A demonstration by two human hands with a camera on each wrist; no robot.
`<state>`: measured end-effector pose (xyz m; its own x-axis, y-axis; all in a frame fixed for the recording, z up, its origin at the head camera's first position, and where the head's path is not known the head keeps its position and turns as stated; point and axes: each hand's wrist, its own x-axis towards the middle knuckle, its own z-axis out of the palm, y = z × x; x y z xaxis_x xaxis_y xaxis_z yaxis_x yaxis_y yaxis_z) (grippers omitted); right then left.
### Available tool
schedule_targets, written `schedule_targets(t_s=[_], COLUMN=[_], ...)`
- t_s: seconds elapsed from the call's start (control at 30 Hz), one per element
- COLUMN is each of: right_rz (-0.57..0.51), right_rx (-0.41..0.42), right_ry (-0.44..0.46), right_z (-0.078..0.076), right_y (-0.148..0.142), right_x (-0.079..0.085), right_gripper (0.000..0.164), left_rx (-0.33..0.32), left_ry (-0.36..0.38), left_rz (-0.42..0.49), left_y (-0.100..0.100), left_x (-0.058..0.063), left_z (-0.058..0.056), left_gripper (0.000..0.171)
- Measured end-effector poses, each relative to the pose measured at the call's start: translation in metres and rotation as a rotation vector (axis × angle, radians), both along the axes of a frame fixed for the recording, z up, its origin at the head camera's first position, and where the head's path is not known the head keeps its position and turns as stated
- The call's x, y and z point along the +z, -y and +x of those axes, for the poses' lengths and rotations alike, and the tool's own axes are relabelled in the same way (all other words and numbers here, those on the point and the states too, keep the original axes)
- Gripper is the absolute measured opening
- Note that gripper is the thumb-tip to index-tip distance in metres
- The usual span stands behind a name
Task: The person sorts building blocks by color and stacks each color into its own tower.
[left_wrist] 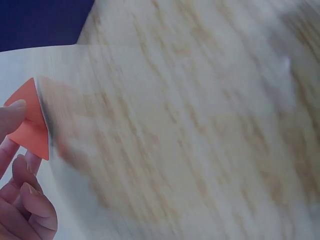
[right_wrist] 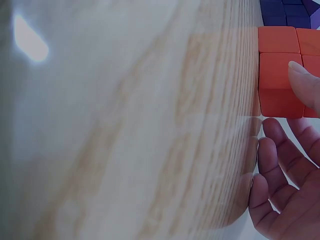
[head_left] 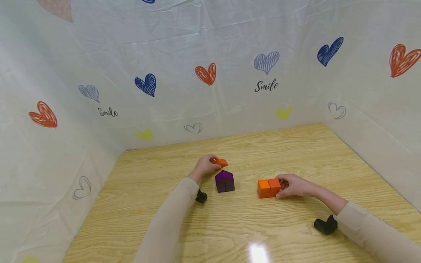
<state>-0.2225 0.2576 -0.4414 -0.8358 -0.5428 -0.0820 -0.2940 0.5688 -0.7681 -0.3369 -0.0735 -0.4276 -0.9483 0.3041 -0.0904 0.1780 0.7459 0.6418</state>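
Observation:
My left hand [head_left: 205, 165] pinches a small orange triangular block [head_left: 222, 162] between thumb and fingers, just behind a purple block house [head_left: 225, 181] with a peaked top. In the left wrist view the block's [left_wrist: 34, 125] wedge shape shows, with the thumb on its face and the other fingers curled below. To the right stands a stack of orange blocks [head_left: 269, 188], two side by side on top of a lower layer. My right hand [head_left: 296, 185] grips its right end. In the right wrist view the thumb lies across the orange blocks [right_wrist: 277, 70], fingers on the opposite side.
The wooden table [head_left: 138, 197] carries all the blocks. A white sheet [head_left: 171, 44] printed with hearts and "Smile" hangs along its back and sides. Black wrist-camera pieces [head_left: 326, 225] stick out by both sleeves.

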Motion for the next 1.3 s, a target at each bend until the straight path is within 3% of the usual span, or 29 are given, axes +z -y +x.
schedule_targets(t_s=[0.27, 0.57, 0.77, 1.0, 1.3], right_rz=[-0.002, 0.008, 0.013, 0.004, -0.013], right_rx=[-0.003, -0.004, 0.0, 0.002, 0.003], right_ry=[-0.002, -0.009, -0.018, -0.016, -0.001], right_z=[0.0, 0.0, 0.0, 0.0, 0.001], right_y=[0.0, 0.0, 0.0, 0.0, 0.0], right_x=[-0.001, 0.0, 0.0, 0.0, 0.001], right_gripper=[0.035, 0.034, 0.035, 0.033, 0.032], left_rx=[0.028, -0.002, -0.038, -0.124, -0.265], left_ry=[0.027, 0.001, -0.003, -0.109, -0.144], left_rz=[0.11, 0.128, 0.103, -0.002, -0.024], left_y=[0.002, 0.001, -0.01, -0.029, -0.054], left_x=[0.015, 0.041, 0.06, 0.08, 0.082], left_z=[-0.005, -0.006, 0.005, 0.023, 0.049], left_gripper=[0.035, 0.039, 0.042, 0.04, 0.036])
